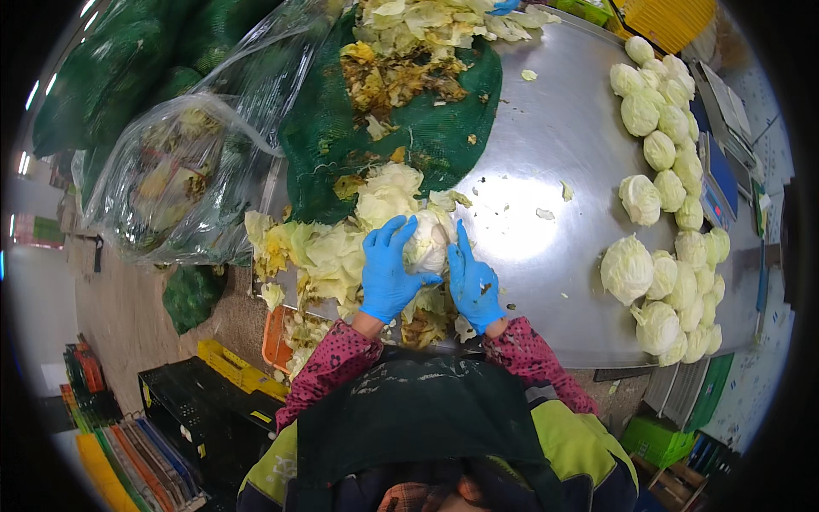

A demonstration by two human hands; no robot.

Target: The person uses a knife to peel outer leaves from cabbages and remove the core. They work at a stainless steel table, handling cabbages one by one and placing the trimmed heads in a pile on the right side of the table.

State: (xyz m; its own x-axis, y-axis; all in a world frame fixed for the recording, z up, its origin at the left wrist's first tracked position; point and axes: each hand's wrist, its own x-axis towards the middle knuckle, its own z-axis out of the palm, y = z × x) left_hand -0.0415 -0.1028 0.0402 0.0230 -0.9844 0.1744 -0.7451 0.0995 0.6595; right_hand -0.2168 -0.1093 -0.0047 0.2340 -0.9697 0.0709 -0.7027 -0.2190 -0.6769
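A pale cabbage head (425,246) rests among loose leaves near the front edge of a metal table, its whitish ribs facing up. My left hand (388,269), in a blue glove, grips it from the left, with fingers over the far side and the thumb along the near side. Against its right side is my gloved right hand (472,281), index finger stretched forward and the other fingers partly hidden. Whether this hand also holds a small tool cannot be made out. Pale and yellowed outer leaves (326,256) lie left of the head. Browned leaves (425,323) lie below it.
Many trimmed heads (659,150) line the right side of the steel table (550,128). A green mesh sack (448,128) bears discarded leaves at the back, where another blue-gloved hand (503,6) shows. Left are a clear plastic bag (173,179) and an orange crate (276,339).
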